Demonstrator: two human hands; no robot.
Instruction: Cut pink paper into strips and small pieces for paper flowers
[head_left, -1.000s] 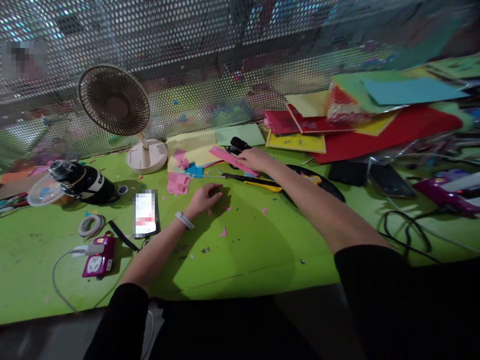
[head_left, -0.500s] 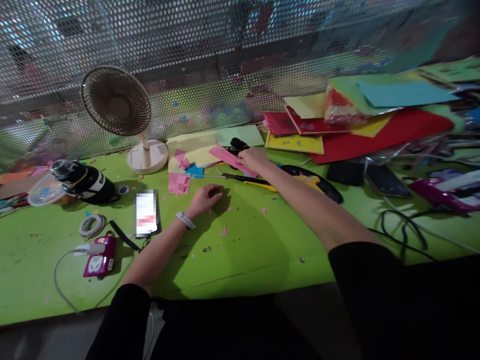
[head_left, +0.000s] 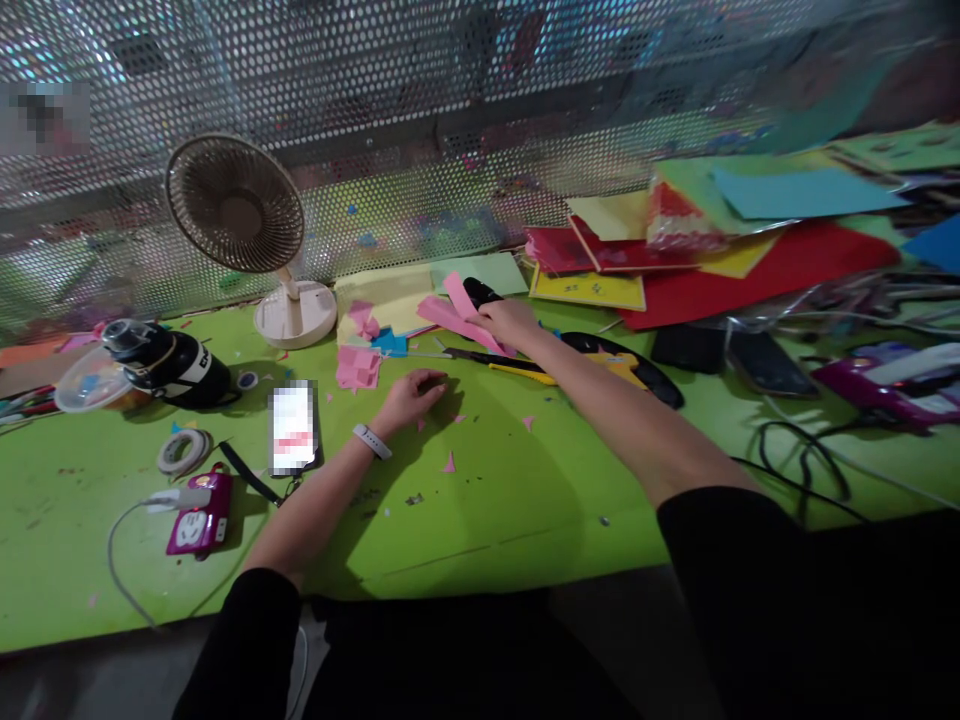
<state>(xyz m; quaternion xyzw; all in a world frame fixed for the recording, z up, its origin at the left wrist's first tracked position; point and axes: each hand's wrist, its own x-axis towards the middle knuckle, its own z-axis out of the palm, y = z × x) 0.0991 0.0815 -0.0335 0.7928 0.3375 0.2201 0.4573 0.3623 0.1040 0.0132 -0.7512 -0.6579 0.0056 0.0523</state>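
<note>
My left hand (head_left: 411, 398) rests on the green table (head_left: 517, 510) with its fingers loosely apart and nothing in them. Farther forward, my right hand (head_left: 501, 318) pinches a pink paper strip (head_left: 457, 292), which is raised at a slant. A second pink strip (head_left: 442, 312) lies beside it on the table. Just behind my fingertips is a black object (head_left: 480, 292). Pink paper pieces (head_left: 358, 368) and a blue piece (head_left: 391, 342) lie to the left. A yellow cutter (head_left: 521, 371) lies below my right hand.
A fan (head_left: 294, 312), a black bottle (head_left: 184, 368) and a phone (head_left: 292, 428) stand or lie at the left. Coloured paper (head_left: 765, 270) is piled at the right, with phones, cables and a purple socket block (head_left: 892, 385) in front.
A pink strip has come up in my right hand and now stands out from the one lying below. My left hand has not visibly moved.
</note>
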